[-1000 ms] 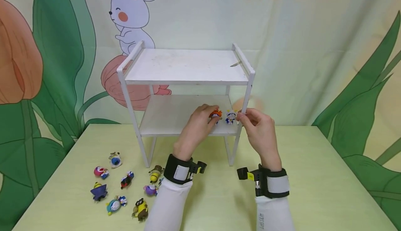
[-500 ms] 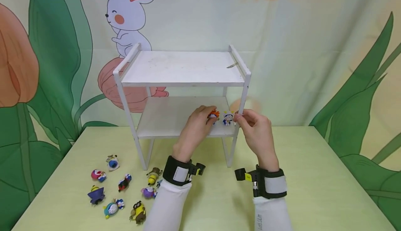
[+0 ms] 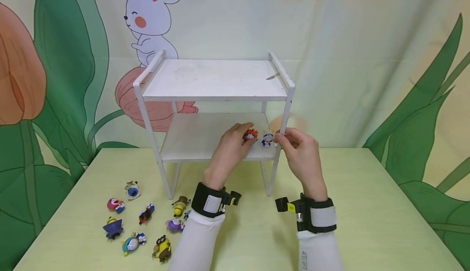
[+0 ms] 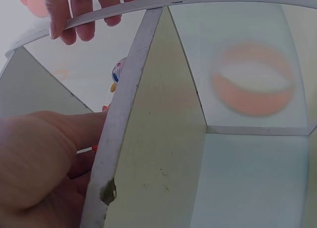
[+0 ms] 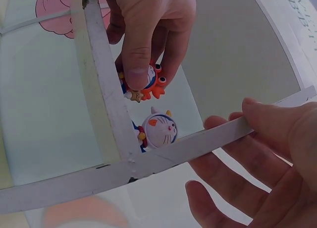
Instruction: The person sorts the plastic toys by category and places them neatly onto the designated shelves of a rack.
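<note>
Head view: The left hand (image 3: 230,150) reaches over the grey-white lower shelf (image 3: 198,136) of a white two-tier rack. Its thumb and fingers pinch a small figurine in an orange crab-like hood (image 3: 251,134). The figurine is at the fingertips, on the side toward the right hand (image 3: 302,152); its long axis is upright (the thumb covers its base, so contact with the shelf cannot be confirmed). A small white-hooded, blue-caped figurine (image 3: 267,138) stands just beside it, between the two hands, with the right fingertips nearer.

Left wrist view: The left thumb passes behind the shelf's front edge; only red slivers of the crab-hooded figurine show. The white-hooded figurine shows in part beyond that edge, between the hands.

Right wrist view: The left thumb presses across the crab-hooded figurine's front, with fingers behind. The two figurines are near each other, their heads side by side. The right thumb and fingers grip the rack's slim white post (image 5: 198,147), which separates most of that hand from the white-hooded figurine.
</note>
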Demonstrator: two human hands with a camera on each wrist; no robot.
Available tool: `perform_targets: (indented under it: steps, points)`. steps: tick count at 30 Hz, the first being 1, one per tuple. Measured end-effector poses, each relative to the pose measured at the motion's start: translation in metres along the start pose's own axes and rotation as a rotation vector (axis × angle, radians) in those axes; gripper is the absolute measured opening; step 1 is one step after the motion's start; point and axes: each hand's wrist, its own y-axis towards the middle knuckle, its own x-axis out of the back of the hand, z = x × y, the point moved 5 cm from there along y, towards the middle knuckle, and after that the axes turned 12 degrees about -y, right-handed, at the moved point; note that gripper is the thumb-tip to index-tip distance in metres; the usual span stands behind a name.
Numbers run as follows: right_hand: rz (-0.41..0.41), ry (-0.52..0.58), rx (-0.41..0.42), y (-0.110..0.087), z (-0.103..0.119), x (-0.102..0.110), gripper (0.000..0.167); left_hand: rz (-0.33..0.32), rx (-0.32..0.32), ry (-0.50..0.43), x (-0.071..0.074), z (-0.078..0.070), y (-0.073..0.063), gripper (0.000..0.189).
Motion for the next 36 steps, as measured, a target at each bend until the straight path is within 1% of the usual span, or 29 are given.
perform_targets:
  steps: [4,11,18,24,27,32,36]
  points:
    - [0.002,-0.001,-0.002,0.0,0.0,0.0,0.02,-0.009,0.005,-0.003,0.001,0.001,0.0,0.045]
    - [0.001,-0.006,-0.008,0.0,0.0,0.001,0.022,-0.006,-0.009,0.012,0.001,-0.002,-0.001,0.049]
    - [-0.004,-0.002,-0.003,0.0,0.0,0.001,0.022,-0.023,-0.048,0.06,0.006,-0.007,-0.003,0.051]
    - [0.014,0.006,-0.015,-0.001,0.001,-0.003,0.023,-0.042,-0.056,0.079,0.023,-0.019,-0.015,0.048]
    - [0.016,-0.009,-0.016,-0.001,0.001,-0.003,0.022,-0.048,-0.082,0.078,0.03,-0.026,-0.021,0.046]
    - [0.007,-0.034,-0.011,0.0,0.002,0.0,0.019,-0.055,-0.118,0.108,0.039,-0.035,-0.03,0.043]
    - [0.007,-0.042,-0.002,0.001,0.001,0.001,0.02,-0.061,-0.119,0.092,0.044,-0.039,-0.04,0.04]
